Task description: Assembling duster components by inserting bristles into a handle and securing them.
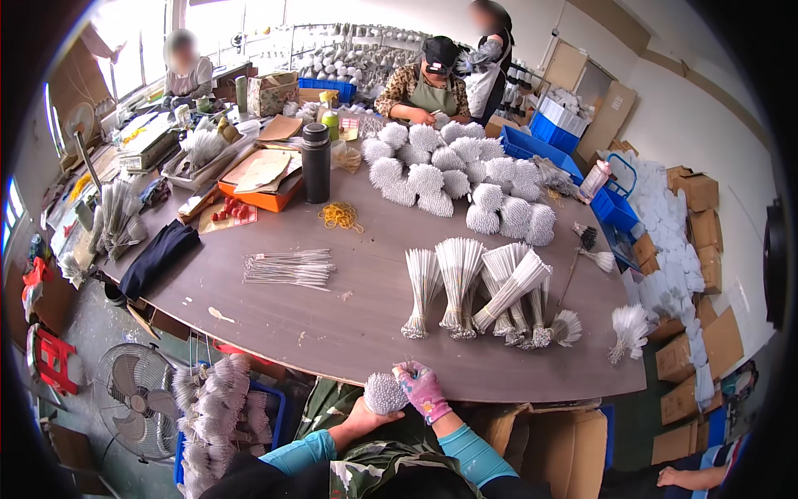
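Note:
My left hand (363, 418) is bare and wraps round a tight bundle of thin sticks (385, 392) at the table's near edge. The bundle's round end, packed with white tips, faces up. In a pink patterned glove, my right hand (424, 391) is closed at the bundle's upper right side. Its fingertips are pressed together; what they pinch, if anything, is too small to make out. Loose thin white sticks (289, 269) lie in a flat pile ahead on the left. Several tied stick bundles (460, 283) lean together ahead on the right.
A big heap of white-tipped bundles (449, 166) covers the table's far side. Yellow rubber bands (339, 216), a black flask (316, 164) and an orange tray (263, 191) stand left of it. A floor fan (137, 403) and cardboard box (559, 449) flank me. A person (432, 83) works opposite.

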Available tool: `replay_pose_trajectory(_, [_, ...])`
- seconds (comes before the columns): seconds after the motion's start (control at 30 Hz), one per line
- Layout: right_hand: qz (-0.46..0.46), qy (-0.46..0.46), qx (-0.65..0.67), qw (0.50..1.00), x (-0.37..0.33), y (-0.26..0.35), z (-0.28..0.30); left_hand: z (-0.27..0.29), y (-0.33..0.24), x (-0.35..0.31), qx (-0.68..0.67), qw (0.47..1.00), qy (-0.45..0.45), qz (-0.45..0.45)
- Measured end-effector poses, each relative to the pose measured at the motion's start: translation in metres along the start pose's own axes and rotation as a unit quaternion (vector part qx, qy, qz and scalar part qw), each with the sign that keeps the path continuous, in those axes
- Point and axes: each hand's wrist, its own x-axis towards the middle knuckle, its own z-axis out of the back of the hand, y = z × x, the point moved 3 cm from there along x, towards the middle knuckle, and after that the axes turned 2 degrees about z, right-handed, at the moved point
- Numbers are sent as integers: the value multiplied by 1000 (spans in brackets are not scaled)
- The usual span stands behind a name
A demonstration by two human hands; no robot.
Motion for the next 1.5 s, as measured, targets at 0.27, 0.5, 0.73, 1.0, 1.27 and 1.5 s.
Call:
replay_pose_trajectory(0.27, [54,-7,-29,998,2,-7,-4,3,-6,-1,34,999,-12,-40])
replay_pose_trajectory(0.5, [91,-27,-163,982,6,-7,-9,6,-6,-7,6,1000,4,12])
replay_pose_trajectory(0.73, [72,-42,-130,988,12,-4,-1,-6,17,-5,48,984,-161,-52])
replay_pose_trajectory(1.0, [41,-95,-150,983,2,-1,-10,-19,1,-17,75,971,-227,-26])
replay_pose_trajectory(1.27, [31,-53,-75,995,15,-9,-14,-17,0,-9,135,954,-260,67])
replay_pose_trajectory(1.5, [99,-59,-156,981,-5,25,-22,-16,12,1,66,964,-251,-66])
